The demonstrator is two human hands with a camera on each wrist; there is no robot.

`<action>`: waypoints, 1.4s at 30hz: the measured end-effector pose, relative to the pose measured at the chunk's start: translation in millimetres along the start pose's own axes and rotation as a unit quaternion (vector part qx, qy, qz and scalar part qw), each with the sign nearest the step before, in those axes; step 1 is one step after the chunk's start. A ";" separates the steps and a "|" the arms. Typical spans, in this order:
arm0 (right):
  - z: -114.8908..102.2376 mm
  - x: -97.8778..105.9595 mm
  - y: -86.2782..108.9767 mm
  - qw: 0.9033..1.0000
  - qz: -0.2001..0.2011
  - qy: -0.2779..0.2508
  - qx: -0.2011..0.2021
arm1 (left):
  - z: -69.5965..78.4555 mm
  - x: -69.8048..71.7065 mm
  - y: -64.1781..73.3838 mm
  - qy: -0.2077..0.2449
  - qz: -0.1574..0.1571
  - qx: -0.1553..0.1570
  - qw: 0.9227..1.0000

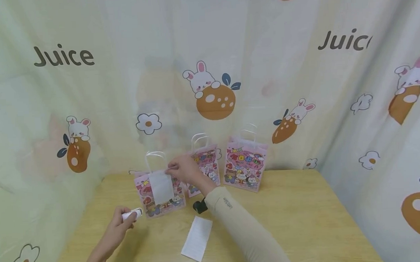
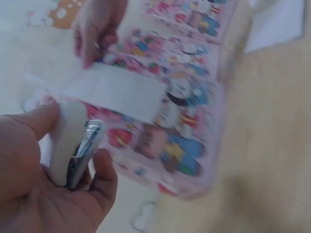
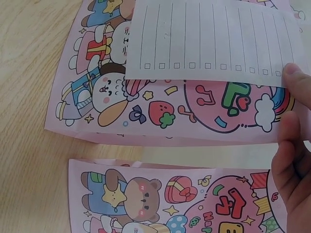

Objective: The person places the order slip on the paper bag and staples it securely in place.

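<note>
My left hand grips a small white stapler, its metal jaw spread a little in the left wrist view. In front of it stands a pink cartoon-print paper gift bag with clear handles. A white slip of paper lies flat against the front of this bag, near its top. With thumb and fingers, my right hand pinches the slip's upper right corner at the bag's rim. Up close in the right wrist view, the slip shows ruled lines and a row of small checkboxes.
Two similar gift bags stand farther back, a middle bag partly behind my right hand and a right-hand bag. Another lined paper lies on the wooden table, with a small black object beside my sleeve. A printed curtain hangs behind.
</note>
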State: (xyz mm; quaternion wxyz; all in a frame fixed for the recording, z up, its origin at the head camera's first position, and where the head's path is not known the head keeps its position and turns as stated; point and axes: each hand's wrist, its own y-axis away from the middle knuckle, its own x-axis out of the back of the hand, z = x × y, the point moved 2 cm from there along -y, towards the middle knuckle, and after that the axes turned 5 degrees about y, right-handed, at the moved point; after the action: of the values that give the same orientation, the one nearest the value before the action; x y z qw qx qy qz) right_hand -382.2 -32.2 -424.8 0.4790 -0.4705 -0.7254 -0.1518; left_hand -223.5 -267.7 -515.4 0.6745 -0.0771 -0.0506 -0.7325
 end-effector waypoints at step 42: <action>-3.2 -3.8 -1.1 1.000 0.002 0.016 0.004 | 115.8 -27.6 -85.2 -0.212 0.152 -0.279 0.924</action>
State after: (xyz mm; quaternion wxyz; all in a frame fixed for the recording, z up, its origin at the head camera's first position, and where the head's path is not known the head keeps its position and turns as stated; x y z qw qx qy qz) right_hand -381.0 -36.9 -426.1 0.4928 -0.4671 -0.7175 -0.1555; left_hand -301.0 -212.8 -404.0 0.7025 -0.4219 0.0262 -0.5725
